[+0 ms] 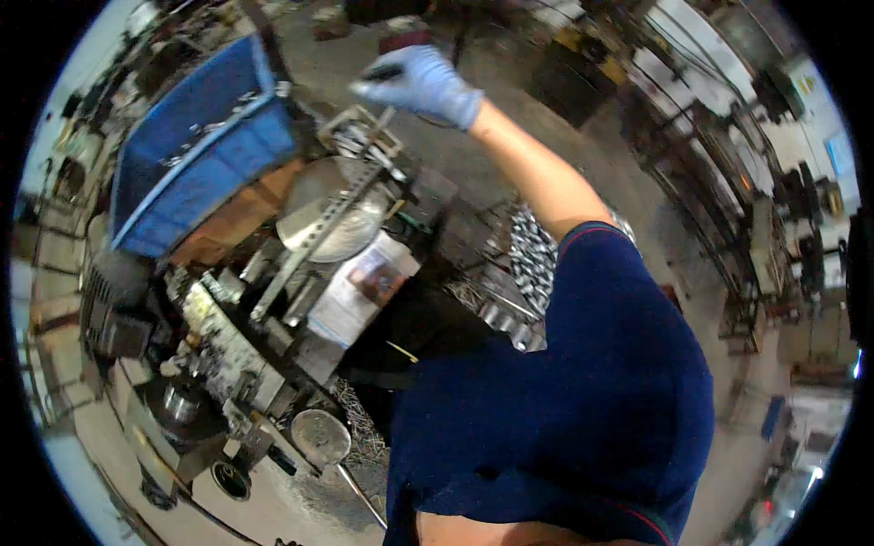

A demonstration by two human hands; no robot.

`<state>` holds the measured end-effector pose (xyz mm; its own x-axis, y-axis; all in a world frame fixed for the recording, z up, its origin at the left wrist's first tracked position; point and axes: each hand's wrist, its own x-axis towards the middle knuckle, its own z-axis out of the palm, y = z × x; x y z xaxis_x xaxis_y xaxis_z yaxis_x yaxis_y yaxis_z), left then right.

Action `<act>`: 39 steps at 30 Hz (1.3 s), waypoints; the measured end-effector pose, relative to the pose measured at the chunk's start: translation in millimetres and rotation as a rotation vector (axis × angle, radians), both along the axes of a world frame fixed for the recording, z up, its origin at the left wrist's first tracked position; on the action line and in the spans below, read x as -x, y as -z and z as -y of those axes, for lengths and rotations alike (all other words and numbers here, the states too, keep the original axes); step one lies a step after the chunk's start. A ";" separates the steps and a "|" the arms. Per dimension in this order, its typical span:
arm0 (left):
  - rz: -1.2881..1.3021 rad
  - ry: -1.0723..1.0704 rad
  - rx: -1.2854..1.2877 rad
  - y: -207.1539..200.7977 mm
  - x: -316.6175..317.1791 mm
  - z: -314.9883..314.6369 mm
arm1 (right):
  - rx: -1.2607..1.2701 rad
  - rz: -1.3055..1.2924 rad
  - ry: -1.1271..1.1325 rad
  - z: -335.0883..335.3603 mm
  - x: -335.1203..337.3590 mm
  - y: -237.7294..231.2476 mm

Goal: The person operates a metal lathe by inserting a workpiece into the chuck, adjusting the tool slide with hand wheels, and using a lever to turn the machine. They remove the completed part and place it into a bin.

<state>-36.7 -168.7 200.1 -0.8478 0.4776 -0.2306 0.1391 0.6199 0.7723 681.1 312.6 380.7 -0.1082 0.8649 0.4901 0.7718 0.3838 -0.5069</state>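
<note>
My right hand (421,84), in a light blue glove, reaches out at arm's length toward the top of the view. Its fingers are curled in and blurred by motion. A dark patch and a pale tip show at the fingers; what they hold, if anything, I cannot make out. Just below the hand is a small metal tray (357,136) with metal pieces in it. A long metal bar (319,238) lies across a round metal disc (305,218) on the machine bench. Beside them lies a printed white sheet or cloth (360,289). My left hand is out of view.
A large blue bin (205,159) with some metal pieces stands at the far left. Shiny metal parts (533,259) are heaped beside my sleeve, near metal cylinders (510,323). A round pan-like piece (320,437) sits at the lower left, near metal shavings (360,419). Racks (706,196) stand at right.
</note>
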 end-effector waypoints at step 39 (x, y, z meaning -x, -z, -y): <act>0.060 -0.065 0.056 -25.3 17.3 41.6 | 0.618 -1.299 0.095 172.6 -184.7 140.7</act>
